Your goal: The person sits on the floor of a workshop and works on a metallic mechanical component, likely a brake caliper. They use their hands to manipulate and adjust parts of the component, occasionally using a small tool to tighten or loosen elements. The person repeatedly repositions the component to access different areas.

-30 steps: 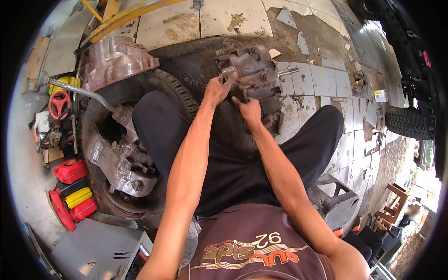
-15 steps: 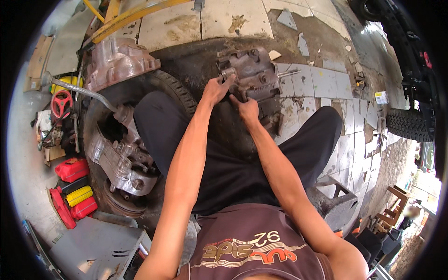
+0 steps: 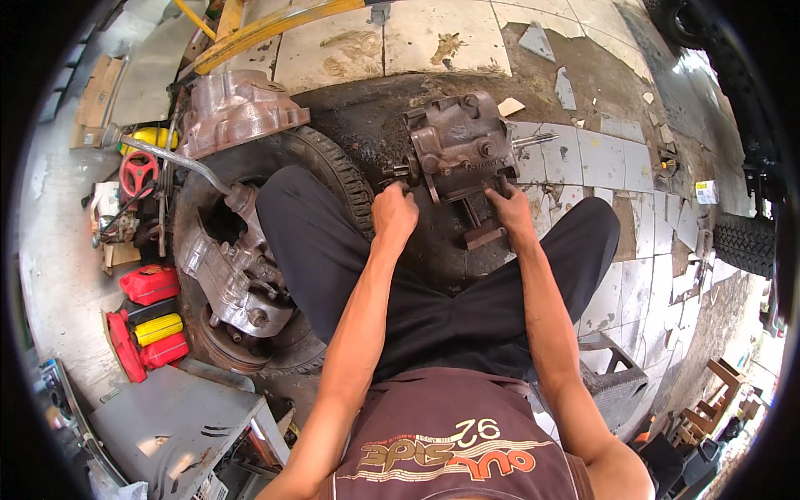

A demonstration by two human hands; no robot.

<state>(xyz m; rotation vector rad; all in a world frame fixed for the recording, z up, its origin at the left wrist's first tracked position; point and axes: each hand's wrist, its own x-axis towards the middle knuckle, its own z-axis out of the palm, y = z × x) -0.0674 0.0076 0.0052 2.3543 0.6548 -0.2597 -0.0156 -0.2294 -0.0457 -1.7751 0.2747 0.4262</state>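
The left hand (image 3: 393,213) has dropped from the gearbox (image 3: 460,147) top to its left shaft end, fingers curled around it; the right hand (image 3: 510,208) now presses its lower right edge, fingertips hidden; the gearbox stands on the oily floor (image 3: 367,117) between the knees.

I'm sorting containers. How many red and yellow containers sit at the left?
4: a red can, a yellow one below, a red one under that, another yellow higher up; more may be hidden.
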